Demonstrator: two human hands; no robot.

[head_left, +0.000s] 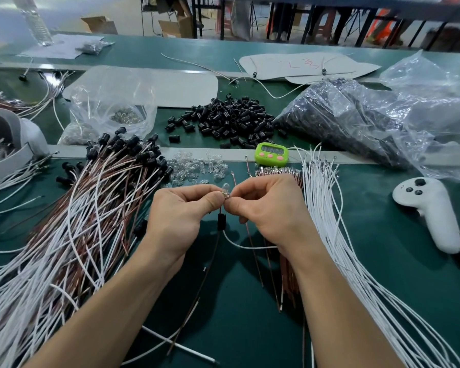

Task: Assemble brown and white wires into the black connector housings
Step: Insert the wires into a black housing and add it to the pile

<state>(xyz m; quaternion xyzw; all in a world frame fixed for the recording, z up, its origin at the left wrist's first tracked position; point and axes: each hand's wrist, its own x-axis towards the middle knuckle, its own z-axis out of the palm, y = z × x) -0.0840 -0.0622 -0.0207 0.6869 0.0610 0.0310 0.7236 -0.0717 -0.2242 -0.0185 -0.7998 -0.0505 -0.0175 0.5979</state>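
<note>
Head view: both hands meet over the near middle of the green desk (pixel 239 322). The left hand (pixel 181 216) has its fingers curled, thumb and forefinger pinching the base of a small clear bulb (pixel 225 187). The right hand (pixel 266 208) pinches the same spot from the other side, its other fingers curled in. A black housing (pixel 221 221) hangs just below the pinch, threaded on the leads. Out of its lower end come a brown wire (pixel 213 258) running down toward the near edge and a white wire (pixel 246 246) curving right under the right wrist.

Left of the hands lies a broad heap of finished leads (pixel 91 221) – brown and white wires with black housings at their far ends. On the right, a bundle of white wires (pixel 329 235) fans toward the near right corner, and a bunch of brown wires (pixel 287 274) lies partly under the right forearm. Loose clear bulbs (pixel 197 166) are scattered just beyond the hands. Farther back sits a pile of loose housings (pixel 229 118), with a big plastic bag (pixel 343 115) of more to its right. A green timer (pixel 271 154) stands between the pile and the hands – a white controller (pixel 430 211) lies at the far right.
</note>
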